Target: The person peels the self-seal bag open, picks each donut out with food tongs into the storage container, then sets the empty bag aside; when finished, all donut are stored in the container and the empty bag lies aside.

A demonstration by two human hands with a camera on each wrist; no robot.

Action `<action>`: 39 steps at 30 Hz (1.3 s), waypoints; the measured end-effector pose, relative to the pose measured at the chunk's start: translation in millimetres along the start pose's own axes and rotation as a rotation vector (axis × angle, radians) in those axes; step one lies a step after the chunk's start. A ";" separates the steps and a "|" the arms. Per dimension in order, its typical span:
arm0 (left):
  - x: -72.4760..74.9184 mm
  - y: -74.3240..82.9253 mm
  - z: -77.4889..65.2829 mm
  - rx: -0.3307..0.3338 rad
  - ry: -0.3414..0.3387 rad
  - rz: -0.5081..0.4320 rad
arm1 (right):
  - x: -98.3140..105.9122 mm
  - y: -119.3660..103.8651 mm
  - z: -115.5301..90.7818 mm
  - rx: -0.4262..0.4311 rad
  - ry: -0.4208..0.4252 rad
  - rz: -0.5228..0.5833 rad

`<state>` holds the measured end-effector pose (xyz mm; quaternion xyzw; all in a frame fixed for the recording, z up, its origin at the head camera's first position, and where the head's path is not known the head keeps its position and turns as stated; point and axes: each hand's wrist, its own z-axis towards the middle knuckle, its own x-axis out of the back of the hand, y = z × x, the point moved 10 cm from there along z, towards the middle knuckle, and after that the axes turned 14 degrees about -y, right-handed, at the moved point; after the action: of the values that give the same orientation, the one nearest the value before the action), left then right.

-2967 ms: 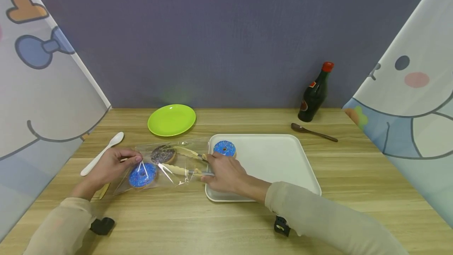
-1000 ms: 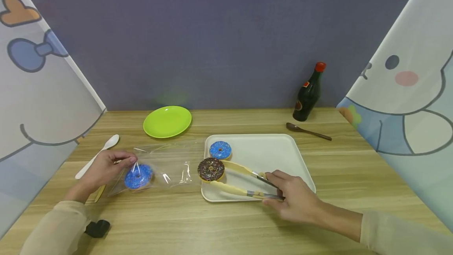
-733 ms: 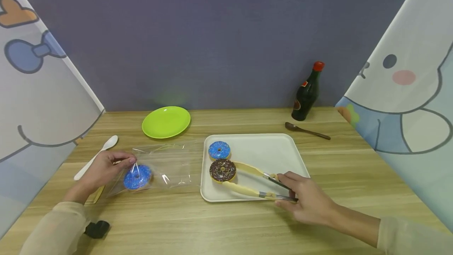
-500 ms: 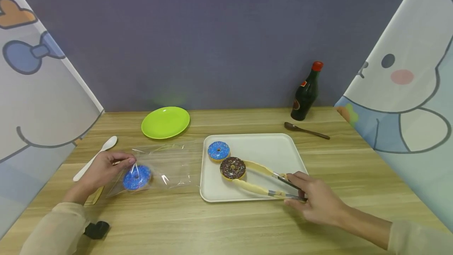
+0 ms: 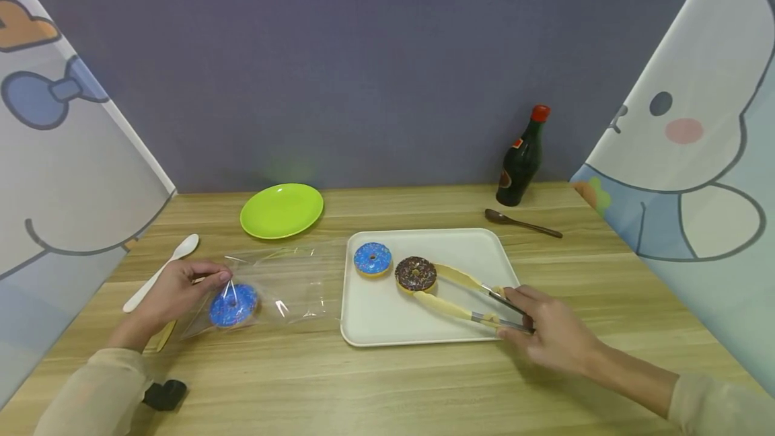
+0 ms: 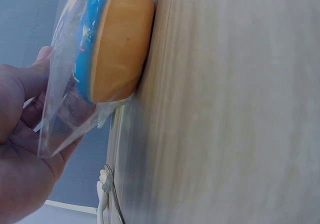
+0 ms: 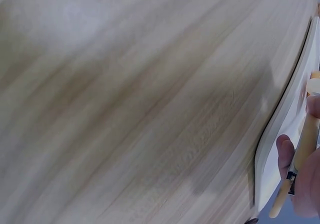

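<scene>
My left hand (image 5: 188, 288) pinches the upper layer of a clear plastic bag (image 5: 297, 284) at its left end. Inside the bag lies a blue sprinkled donut (image 5: 233, 305); the left wrist view shows the side of this donut (image 6: 122, 44) through the film. My right hand (image 5: 554, 325) grips a pair of tongs (image 5: 478, 318) with cream tips and metal arms. Between the tips is a chocolate donut (image 5: 416, 274) with sprinkles, over the white tray (image 5: 381, 325); whether it touches the tray I cannot tell. Another blue donut (image 5: 372, 259) sits in the tray's far left corner.
A green plate (image 5: 282, 210) lies behind the bag, a white spoon (image 5: 160, 274) left of it. Back right stand a dark bottle (image 5: 522, 160) and a brown wooden spoon (image 5: 523, 223). A yellowish handle (image 5: 165, 336) shows by the left wrist.
The tongs have drawn the chocolate donut out of the bag and carried it rightward over the tray, beside the blue donut. My left hand keeps its pinch on the bag.
</scene>
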<state>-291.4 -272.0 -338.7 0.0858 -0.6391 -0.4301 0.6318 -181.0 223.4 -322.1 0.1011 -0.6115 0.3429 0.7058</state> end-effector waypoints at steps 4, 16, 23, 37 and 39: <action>-0.2 0.3 0.1 0.006 -0.006 0.001 | 0.6 7.0 3.2 -0.031 0.003 -0.034; -1.3 1.7 -0.7 -0.011 -0.003 -0.025 | -1.5 18.1 13.0 -0.082 -0.008 -0.074; -2.8 1.2 -0.2 -0.008 -0.006 -0.030 | -4.2 27.6 15.6 -0.142 -0.022 -0.081; -2.2 0.7 -1.1 -0.010 -0.009 -0.038 | -5.0 31.7 18.1 -0.194 -0.041 -0.087; -2.3 1.0 -1.1 -0.014 -0.009 -0.039 | -5.4 32.3 18.2 -0.203 -0.047 -0.082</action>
<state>-289.5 -270.3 -339.9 0.0919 -0.6370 -0.4473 0.6211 -215.2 235.3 -331.9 0.0621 -0.6549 0.2476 0.7113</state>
